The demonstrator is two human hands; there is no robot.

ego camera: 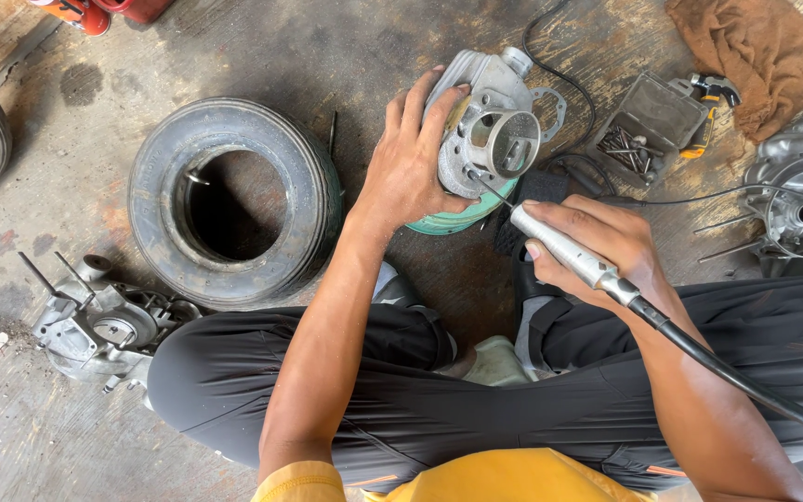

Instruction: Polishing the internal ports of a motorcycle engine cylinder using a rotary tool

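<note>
While left hand (411, 167) steadies cylinder (490, 125), tyre (234, 200) crowds left.

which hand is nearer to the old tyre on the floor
Left. The left hand grips the metal engine part just right of the tyre; the right hand holds the grinding tool farther right.

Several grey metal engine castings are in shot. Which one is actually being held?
The cylinder casting at top centre, gripped by the left hand. The crankcase at lower left and the crankcase at far right lie on the floor untouched.
</note>
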